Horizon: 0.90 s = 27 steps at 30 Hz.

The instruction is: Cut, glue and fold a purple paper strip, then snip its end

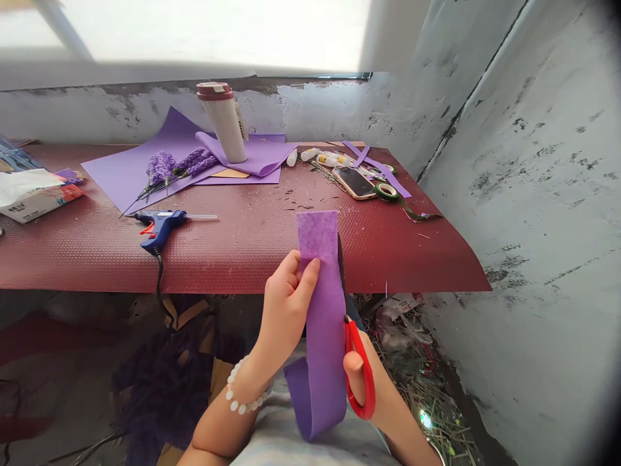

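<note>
1. Item under inspection: a purple felt strip (320, 323), held upright in front of the person's torso, above the lap and short of the table's front edge. Its lower end curls back and hangs loose
2. Left hand (286, 307): clenched around the strip's left edge, with the fingers (310, 275) curled and grasping the felt against the thumb side. A white bead bracelet (245, 388) sits on the wrist
3. Right hand (356, 372): the thumb (353, 362) passes through one loop of red-handled scissors (359, 382). The other fingers are hidden behind the strip, so their state cannot be confirmed. A dark blade lies along the strip's right edge, touching it
4. Table, covered by a dark red textured mat (272, 252): a blue hot glue gun (162, 226) lies nearest the hands, on its side
5. Further back: purple sheets (121, 175), artificial lavender sprigs (169, 169), a white tumbler (223, 123), glue sticks (310, 154), a phone (354, 182) and a green tape roll (387, 191) beside it
6. Far left: a tissue box (36, 200) rests at the table edge
</note>
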Tool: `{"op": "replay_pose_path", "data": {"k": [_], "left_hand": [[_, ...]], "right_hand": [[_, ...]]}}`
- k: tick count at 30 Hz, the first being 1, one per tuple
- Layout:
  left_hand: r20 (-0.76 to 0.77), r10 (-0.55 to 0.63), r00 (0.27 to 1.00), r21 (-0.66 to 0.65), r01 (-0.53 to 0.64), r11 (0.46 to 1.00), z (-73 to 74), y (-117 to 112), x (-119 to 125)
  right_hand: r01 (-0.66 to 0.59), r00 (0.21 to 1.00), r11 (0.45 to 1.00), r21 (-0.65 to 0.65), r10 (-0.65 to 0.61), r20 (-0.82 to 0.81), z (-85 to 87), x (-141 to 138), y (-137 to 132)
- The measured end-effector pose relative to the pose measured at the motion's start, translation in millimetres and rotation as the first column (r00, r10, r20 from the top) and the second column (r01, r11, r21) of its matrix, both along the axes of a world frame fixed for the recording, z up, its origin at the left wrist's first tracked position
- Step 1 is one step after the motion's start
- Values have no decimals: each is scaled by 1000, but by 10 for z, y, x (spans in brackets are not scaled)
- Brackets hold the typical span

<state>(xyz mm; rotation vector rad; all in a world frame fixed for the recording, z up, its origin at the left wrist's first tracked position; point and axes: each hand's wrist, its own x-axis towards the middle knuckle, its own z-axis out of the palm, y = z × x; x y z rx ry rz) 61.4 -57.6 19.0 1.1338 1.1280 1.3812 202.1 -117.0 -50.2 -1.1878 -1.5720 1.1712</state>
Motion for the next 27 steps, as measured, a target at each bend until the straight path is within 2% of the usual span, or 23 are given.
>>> {"op": "replay_pose_path", "data": {"k": [3, 5, 11, 18, 27], "left_hand": [[1, -3, 1000, -2, 3, 1000, -19, -2, 5], [-5, -3, 1000, -7, 3, 1000, -27, -4, 8], [-13, -10, 1000, -1, 10, 1000, -29, -6, 11], [-33, -9, 999, -5, 8, 1000, -43, 0, 9], [-52, -19, 998, -11, 18, 1000, -44, -1, 11]], "right_hand": [[-69, 986, 992, -102, 53, -159, -70, -14, 0], [-80, 977, 990, -114, 55, -206, -87, -23, -6], [-42, 989, 991, -124, 24, -143, -68, -27, -10], [-34, 981, 984, -175, 0, -193, -9, -41, -12], [-20, 983, 969, -246, -26, -180, 43, -39, -76]]}}
